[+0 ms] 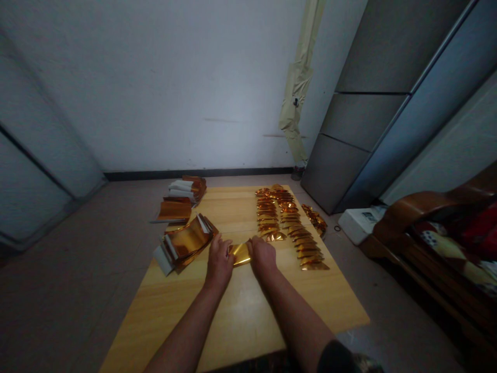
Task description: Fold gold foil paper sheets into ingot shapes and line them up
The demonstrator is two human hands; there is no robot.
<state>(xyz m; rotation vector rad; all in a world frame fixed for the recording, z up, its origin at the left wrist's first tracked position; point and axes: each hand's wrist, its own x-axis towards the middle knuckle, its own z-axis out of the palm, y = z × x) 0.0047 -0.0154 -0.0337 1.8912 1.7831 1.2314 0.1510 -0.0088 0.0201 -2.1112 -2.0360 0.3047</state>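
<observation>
A small sheet of gold foil paper [242, 254] lies between my two hands at the middle of the wooden table [240, 321]. My left hand [219, 261] is closed on its left edge, thumb and fingers pressed together. My right hand [264, 256] grips the opposite edge with curled fingers, and its fingertips are partly hidden. Close by on the left rests a stack of gold foil sheets [190, 238] with white backs. To the right, folded gold foil pieces [267, 215] overlap in two long rows.
More foil sheets [174, 210] and a curled bundle [188, 187] lie at the table's far left. A pile of folded foil [314, 220] sits beyond the right edge. Around stand a grey refrigerator [357, 103], a white box [355, 225] and a wooden bench [404, 243].
</observation>
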